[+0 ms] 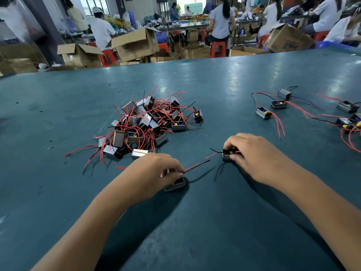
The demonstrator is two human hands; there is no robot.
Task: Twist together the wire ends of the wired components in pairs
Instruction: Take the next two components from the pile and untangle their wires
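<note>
My left hand (156, 173) grips a small metal-cased component (175, 185) that rests on the green table (195, 222); its red and black wires (197, 165) stick out to the right. My right hand (252, 153) grips a second component (227, 154) with a yellow part on top, and its black and red wires (214, 152) point left. The two wire ends lie a short gap apart, not touching. A tangled pile of similar components (146, 122) with red wires lies beyond my left hand.
Several components with joined wires (279, 104) lie at the right of the table, more at its right edge (349, 122). Beyond the table's far edge stand open cardboard boxes (134, 44), red stools and seated people at other benches.
</note>
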